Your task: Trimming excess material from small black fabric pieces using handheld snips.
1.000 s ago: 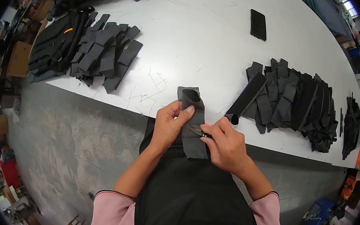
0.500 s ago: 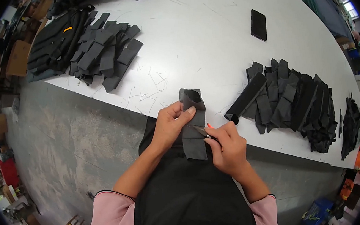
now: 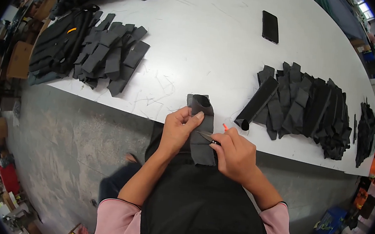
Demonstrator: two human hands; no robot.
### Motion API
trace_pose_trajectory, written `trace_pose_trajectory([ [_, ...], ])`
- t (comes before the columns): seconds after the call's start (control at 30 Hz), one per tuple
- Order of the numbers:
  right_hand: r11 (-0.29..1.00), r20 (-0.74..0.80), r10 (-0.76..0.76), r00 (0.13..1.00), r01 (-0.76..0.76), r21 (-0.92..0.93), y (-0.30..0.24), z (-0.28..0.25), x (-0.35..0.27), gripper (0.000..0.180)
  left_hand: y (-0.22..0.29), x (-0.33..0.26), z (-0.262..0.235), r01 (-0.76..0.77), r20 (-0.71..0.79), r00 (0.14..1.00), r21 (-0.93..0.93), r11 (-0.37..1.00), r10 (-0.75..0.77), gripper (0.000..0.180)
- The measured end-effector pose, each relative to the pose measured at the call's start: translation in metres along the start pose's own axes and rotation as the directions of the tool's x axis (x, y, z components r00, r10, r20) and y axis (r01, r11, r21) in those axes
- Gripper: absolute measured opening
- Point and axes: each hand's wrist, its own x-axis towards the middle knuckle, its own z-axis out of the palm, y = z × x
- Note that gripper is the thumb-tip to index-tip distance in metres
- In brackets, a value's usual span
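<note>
White table (image 3: 213, 38) bearing black fabric stacks (image 3: 306, 106) and a phone (image 3: 270, 26)

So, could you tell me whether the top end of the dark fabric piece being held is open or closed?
Open: the fabric piece shows a round dark mouth at its top end, above the left hand.

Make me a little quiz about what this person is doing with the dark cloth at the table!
1. Which hand holds the small snips against the dark fabric tube: left or right?
2. True or false: the black phone lies right beside the left hand.
3. Which pile is nearer the fabric tube: A) the stack of dark pieces on the right, or B) the stack of dark pieces on the left?

Key: 1. Right. 2. False, it lies far up the white table. 3. A.
</note>
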Motion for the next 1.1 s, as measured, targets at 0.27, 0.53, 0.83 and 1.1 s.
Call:
trace_pose_trajectory([
  [0.27,0.925,0.101,0.227,0.969,-0.247,0.288,0.003,0.010,-0.003,0.020,-0.017,0.006,-0.017,-0.034,0.000,0.999,0.300,0.953,0.036,0.034],
  [0.53,0.388,0.428,0.494,0.757,-0.633,0.670,0.019,0.022,-0.025,0.027,-0.031,0.007,-0.020,0.019,0.065,0.997,0.150,0.989,-0.029,0.023],
  [0.83,0.508,0.345,0.513,0.786,-0.602,0.616,0.031,0.028,-0.042,0.025,0.090,0.024,-0.108,-0.612,0.291,0.732,0.677,0.408,0.616,0.014],
  [1.1,0.930,-0.071,0.361,0.930,-0.353,0.105,0.089,0.032,-0.043,0.014,0.165,0.077,-0.250,0.047,0.002,0.850,0.996,-0.079,0.527,0.054],
])
